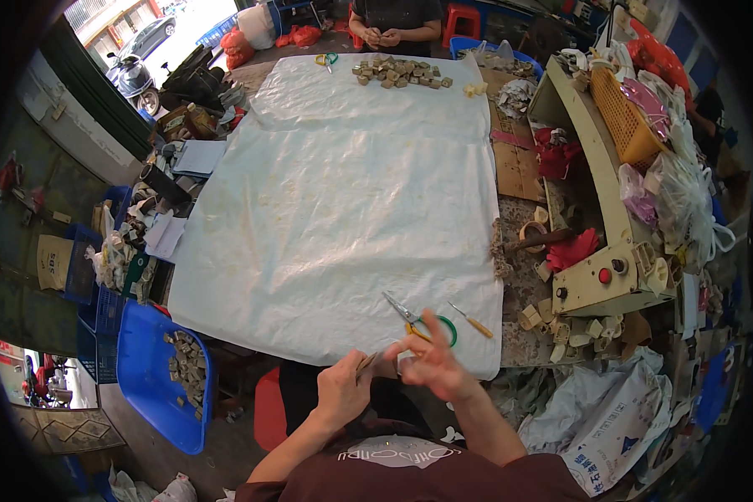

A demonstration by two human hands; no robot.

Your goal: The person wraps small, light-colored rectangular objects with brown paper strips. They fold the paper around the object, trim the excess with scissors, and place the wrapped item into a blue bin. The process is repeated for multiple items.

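My left hand (pixel 343 391) is closed around a small tan block (pixel 366 362) at the near edge of the table. My right hand (pixel 433 361) meets it from the right, thumb and forefinger pinching at the same small piece while the other fingers spread out. Just beyond my hands lie scissors with yellow and green handles (pixel 417 321) and a small yellow-handled tool (pixel 472 321) on the white plastic sheet (pixel 343 192).
A blue bin (pixel 146 376) with tan blocks stands at my lower left. Another person's hands (pixel 381 37) work at the far end behind a pile of tan blocks (pixel 400 72). A cream machine (pixel 598 251) and an orange basket (pixel 623 117) crowd the right side.
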